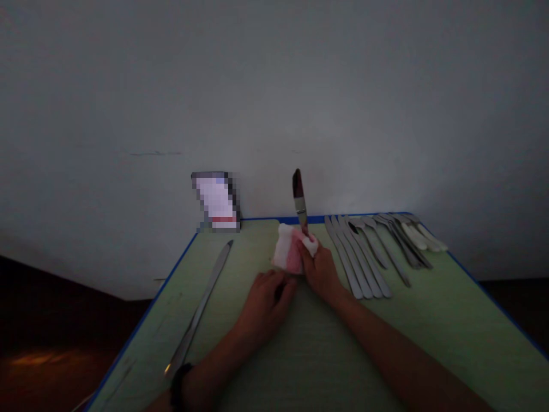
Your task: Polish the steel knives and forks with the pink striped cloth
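My right hand (316,268) is closed around a folded pink and white cloth (288,249) at the middle of the table. A brush (299,197) with dark bristles and a pale metal band rises upright out of the cloth, its lower handle hidden by cloth and fingers. Just below the cloth, my left hand (270,294) has its fingers curled near the cloth's bottom edge; what they hold, if anything, is hidden. A long metal table knife (210,286) lies slantwise on the left, its handle end near my left wrist.
Several table knives (358,260) lie in a row right of my right hand. Beyond them are spoons (388,252), other dark cutlery (405,246) and white-handled pieces (422,237). A phone (217,200) leans on the wall (364,114) behind the blue-edged green table (334,355).
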### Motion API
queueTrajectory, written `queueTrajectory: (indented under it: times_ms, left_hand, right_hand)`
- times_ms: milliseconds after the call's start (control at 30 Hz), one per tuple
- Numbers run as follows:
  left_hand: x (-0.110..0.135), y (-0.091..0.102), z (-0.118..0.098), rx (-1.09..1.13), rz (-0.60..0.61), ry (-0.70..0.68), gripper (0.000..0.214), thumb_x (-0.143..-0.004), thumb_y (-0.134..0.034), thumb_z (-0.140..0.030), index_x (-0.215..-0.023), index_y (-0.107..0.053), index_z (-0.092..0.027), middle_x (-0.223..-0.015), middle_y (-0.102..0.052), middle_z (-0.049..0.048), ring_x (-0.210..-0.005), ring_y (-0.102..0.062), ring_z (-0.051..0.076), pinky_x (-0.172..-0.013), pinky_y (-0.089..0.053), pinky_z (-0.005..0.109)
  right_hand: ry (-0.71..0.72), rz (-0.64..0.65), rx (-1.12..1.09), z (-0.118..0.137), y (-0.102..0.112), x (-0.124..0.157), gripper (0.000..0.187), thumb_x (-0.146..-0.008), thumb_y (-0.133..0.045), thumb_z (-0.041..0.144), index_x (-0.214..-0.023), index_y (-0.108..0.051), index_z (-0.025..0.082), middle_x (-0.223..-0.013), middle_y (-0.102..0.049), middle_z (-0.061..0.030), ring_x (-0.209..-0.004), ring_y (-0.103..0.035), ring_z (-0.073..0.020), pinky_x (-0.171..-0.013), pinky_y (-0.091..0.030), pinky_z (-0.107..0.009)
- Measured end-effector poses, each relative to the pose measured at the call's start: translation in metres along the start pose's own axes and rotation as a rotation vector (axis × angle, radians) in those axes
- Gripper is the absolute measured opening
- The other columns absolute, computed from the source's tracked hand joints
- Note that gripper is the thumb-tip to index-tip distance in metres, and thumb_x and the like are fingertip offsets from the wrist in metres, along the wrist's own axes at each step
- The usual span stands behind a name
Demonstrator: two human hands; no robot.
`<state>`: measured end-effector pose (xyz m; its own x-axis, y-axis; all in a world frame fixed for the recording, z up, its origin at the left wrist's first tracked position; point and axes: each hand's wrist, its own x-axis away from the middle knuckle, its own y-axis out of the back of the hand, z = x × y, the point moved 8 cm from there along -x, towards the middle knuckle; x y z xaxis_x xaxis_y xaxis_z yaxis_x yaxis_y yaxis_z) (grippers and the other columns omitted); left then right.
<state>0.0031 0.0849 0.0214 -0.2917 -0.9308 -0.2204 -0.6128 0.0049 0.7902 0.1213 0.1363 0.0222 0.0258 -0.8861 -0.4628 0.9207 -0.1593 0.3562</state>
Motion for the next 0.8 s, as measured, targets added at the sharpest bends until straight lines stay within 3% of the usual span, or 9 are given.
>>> queueTrajectory:
  times_ms: [133,267,367,467,633,800]
  left_hand:
    - [0.000,0.004,0.002,0.059,-0.037,0.000,0.030,-0.092,-0.036,-0.031,-0.073,-0.054,-0.018,-0.074,-0.060,0.0027,-0.071,-0.053,0.017,-0.068,-0.039,0.029]
    - [-0.002,0.006,0.011,0.068,-0.041,0.087,0.036,-0.093,-0.033,-0.034,-0.066,-0.050,-0.018,-0.066,-0.058,0.0016,-0.065,-0.053,0.017,-0.065,-0.039,0.029]
    - [-0.003,0.001,0.011,0.071,0.022,0.096,0.037,-0.094,-0.034,-0.035,-0.068,-0.053,-0.018,-0.066,-0.060,0.0015,-0.065,-0.055,0.017,-0.066,-0.040,0.029]
    - [-0.003,-0.005,0.005,0.025,0.082,0.035,0.031,-0.093,-0.037,-0.033,-0.079,-0.061,-0.019,-0.076,-0.066,0.0032,-0.074,-0.058,0.019,-0.072,-0.040,0.031]
    - [-0.002,-0.008,-0.002,0.036,0.108,-0.041,0.025,-0.090,-0.045,-0.033,-0.098,-0.065,-0.021,-0.095,-0.070,0.0047,-0.086,-0.060,0.021,-0.081,-0.040,0.034]
    - [-0.002,-0.014,-0.003,0.242,0.180,-0.030,0.026,-0.091,-0.044,-0.030,-0.088,-0.067,-0.018,-0.087,-0.071,0.0035,-0.080,-0.062,0.017,-0.074,-0.045,0.026]
  right_hand:
    - [-0.069,0.164,0.059,-0.005,-0.017,0.000,0.036,-0.090,-0.040,0.038,-0.114,-0.056,0.017,-0.091,-0.068,-0.0101,-0.083,-0.063,-0.0217,-0.073,-0.045,-0.030]
    - [-0.082,0.223,0.046,-0.002,-0.020,0.000,0.037,-0.090,-0.040,0.040,-0.111,-0.057,0.015,-0.093,-0.067,-0.0116,-0.082,-0.062,-0.0217,-0.076,-0.044,-0.032]
    - [-0.092,0.130,-0.055,-0.003,-0.011,-0.001,0.037,-0.090,-0.039,0.040,-0.114,-0.056,0.016,-0.097,-0.067,-0.0107,-0.086,-0.062,-0.0207,-0.079,-0.044,-0.031]
    - [-0.167,-0.004,-0.146,-0.009,0.001,-0.001,0.042,-0.091,-0.036,0.043,-0.116,-0.054,0.015,-0.101,-0.067,-0.0112,-0.092,-0.061,-0.0207,-0.084,-0.043,-0.031]
    - [-0.269,-0.116,-0.294,-0.007,0.007,0.003,0.048,-0.089,-0.036,0.051,-0.115,-0.055,0.015,-0.111,-0.063,-0.0112,-0.104,-0.057,-0.0210,-0.089,-0.040,-0.030]
    - [-0.494,-0.171,-0.411,-0.014,-0.003,0.019,0.057,-0.085,-0.036,0.061,-0.113,-0.057,0.015,-0.106,-0.065,-0.0096,-0.099,-0.058,-0.0218,-0.086,-0.041,-0.031]
